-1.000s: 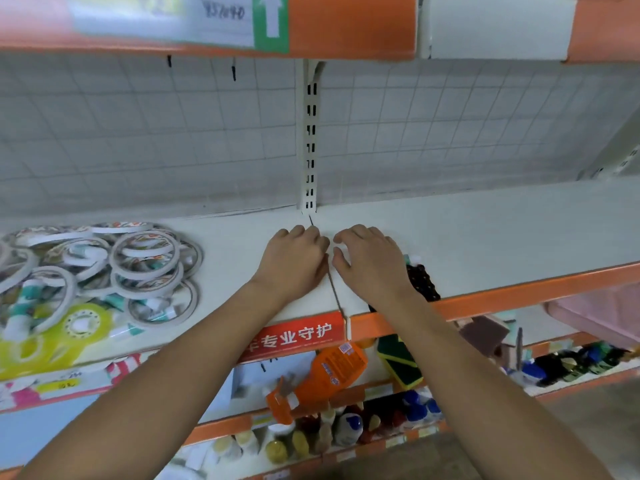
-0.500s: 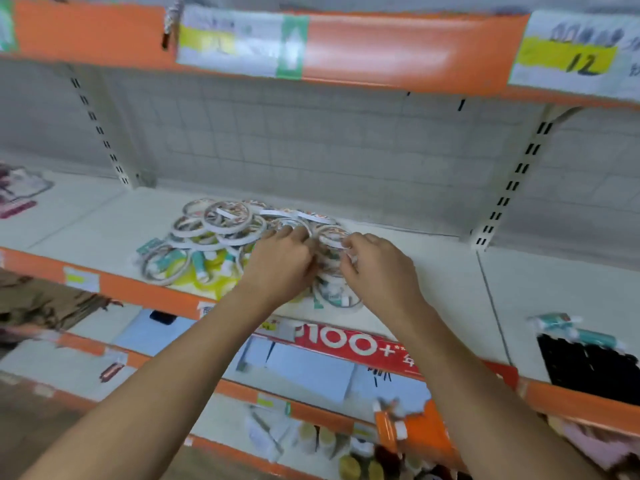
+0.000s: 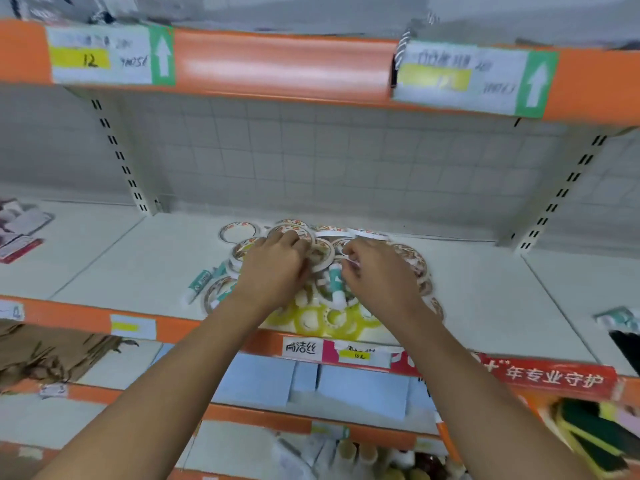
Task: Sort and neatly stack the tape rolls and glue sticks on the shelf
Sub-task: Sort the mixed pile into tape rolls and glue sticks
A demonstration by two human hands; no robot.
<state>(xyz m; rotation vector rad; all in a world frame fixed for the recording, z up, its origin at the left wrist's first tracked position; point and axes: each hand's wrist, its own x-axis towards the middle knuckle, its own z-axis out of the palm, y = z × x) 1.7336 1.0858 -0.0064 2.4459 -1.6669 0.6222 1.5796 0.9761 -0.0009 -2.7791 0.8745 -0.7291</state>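
While both forearms reach in from six o'clock, the left hand (image 3: 273, 268) and the right hand (image 3: 377, 275) rest close together, not touching, on a loose heap of tape rolls (image 3: 408, 258) lying on the white shelf (image 3: 138, 258), nearer its front edge than the gridded back wall (image 3: 311, 150). The left hand's fingers bend down over a printed roll (image 3: 292, 229) at the heap's eleven o'clock. The back of the hand hides the fingertips, so I cannot tell whether it grips or merely presses. The right hand's thumb and forefinger pinch a thin white roll (image 3: 350, 259) at the heap's centre. Between the two hands, a glue stick (image 3: 335, 282) with a teal label lies among the rolls, pointing roughly from twelve to six. A second glue stick (image 3: 200, 284) lies at the heap's eight o'clock, just beside the outermost rolls and slanted toward the front edge. One single roll (image 3: 239, 232) lies flat at ten o'clock, just beside the rest. At six o'clock, under the wrists, several yellow rolls (image 3: 322, 322) lie flat by the shelf's orange lip (image 3: 69, 318). Overhead at twelve o'clock, an orange rail (image 3: 277, 64) carries two price labels (image 3: 104, 57) with green arrows. Below, at five o'clock, a red banner (image 3: 554, 377) runs along the lip, and blue packets (image 3: 360, 386) lie on the next shelf down.
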